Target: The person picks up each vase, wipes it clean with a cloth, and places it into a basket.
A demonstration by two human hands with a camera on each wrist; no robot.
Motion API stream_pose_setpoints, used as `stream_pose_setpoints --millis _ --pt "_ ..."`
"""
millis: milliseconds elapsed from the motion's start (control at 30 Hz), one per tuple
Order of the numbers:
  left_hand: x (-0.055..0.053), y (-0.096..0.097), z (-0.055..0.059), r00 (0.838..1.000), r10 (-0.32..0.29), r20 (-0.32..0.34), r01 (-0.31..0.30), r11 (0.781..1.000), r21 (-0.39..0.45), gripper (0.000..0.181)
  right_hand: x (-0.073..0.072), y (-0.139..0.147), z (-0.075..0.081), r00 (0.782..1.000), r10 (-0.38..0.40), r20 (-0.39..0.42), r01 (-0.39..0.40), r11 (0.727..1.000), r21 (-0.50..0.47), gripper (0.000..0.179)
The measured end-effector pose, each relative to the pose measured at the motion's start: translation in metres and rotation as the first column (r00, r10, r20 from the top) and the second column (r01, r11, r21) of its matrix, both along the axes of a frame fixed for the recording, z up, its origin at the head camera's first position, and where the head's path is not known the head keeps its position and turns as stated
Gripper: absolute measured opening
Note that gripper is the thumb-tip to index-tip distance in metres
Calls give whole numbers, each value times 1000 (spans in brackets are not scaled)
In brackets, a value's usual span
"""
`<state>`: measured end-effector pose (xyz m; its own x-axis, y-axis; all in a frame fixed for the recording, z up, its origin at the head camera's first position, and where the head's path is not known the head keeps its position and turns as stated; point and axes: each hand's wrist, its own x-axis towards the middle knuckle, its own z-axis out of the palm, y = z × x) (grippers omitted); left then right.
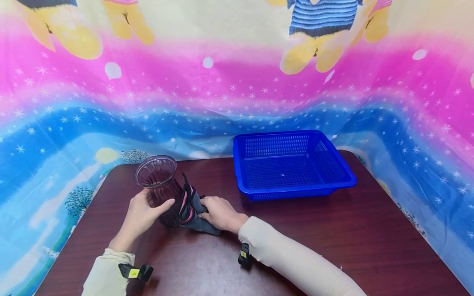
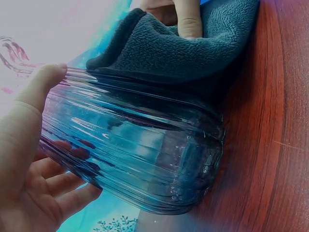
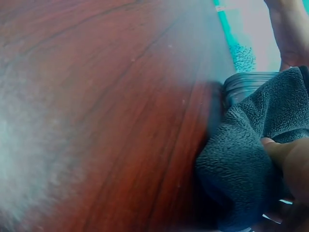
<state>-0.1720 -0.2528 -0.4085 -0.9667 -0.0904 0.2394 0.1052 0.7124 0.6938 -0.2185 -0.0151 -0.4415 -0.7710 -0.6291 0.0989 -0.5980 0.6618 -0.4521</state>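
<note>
A ribbed, purple-tinted glass vase (image 1: 157, 176) with a flared rim stands on the left part of the table, tilted a little in the head view. Round its middle my left hand (image 1: 138, 216) curls, thumb on the near side and fingers beneath in the left wrist view (image 2: 29, 130). My right hand (image 1: 222, 213) grips a folded dark grey cloth (image 1: 201, 222) with black edging and a pink layer. The fuzzy cloth (image 3: 241, 154) lies against the vase's right side, its lower end close over the table. Some right-hand fingers are hidden in its folds.
A blue perforated plastic basket (image 1: 292, 191) sits at the back right of the brown wooden table (image 1: 333, 230). Behind the table hangs a colourful printed curtain (image 1: 207, 94). A black camera strap is worn on each cream sleeve (image 1: 296, 255).
</note>
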Motion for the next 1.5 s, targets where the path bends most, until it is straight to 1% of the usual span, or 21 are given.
stream_pose_setpoints --millis 200,533,867,1200,1333,1500 --pt "-2 0 0 1000 0 -7 0 1000 -2 63 -1 1 -6 1000 -15 8 15 1000 -24 7" --pt "-2 0 0 1000 4 -1 -4 1000 -10 64 -1 1 -9 999 -20 32 21 999 -45 10" --pt "0 1 0 1000 2 -2 -2 1000 -3 63 1 0 -11 999 -27 18 28 998 -58 12" --pt "1 1 0 1000 5 -12 -5 1000 -11 62 3 0 -7 1000 -22 6 23 999 -43 13" --pt "1 1 -1 1000 7 -16 -7 1000 -14 63 4 1 -5 1000 -16 2 16 999 -49 15" --pt "0 1 -2 1000 10 -19 -10 1000 -16 61 4 1 -3 1000 -12 -13 11 997 -70 12"
